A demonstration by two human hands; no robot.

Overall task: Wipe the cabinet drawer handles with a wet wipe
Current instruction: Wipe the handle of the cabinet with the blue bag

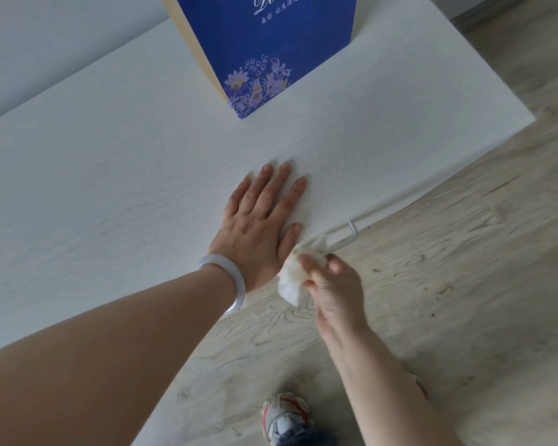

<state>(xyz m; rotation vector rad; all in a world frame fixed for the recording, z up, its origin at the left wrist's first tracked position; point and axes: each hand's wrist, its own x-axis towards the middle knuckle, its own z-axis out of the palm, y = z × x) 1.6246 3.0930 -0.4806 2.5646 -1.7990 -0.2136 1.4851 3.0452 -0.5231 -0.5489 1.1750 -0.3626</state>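
Seen from above: the left hand [256, 217] lies flat, fingers straight, on the white cabinet top [110, 175]. The right hand [332, 291] pinches a crumpled wet wipe [292, 275] against a slim white drawer handle [342, 236] — wiping appears underway; other handles aren't visible. A blue box [264, 43] shows partial script — unreadable.

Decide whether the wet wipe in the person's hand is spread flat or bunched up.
Bunched up. The wet wipe is a crumpled wad pinched in the right hand, pressed against the white handle.
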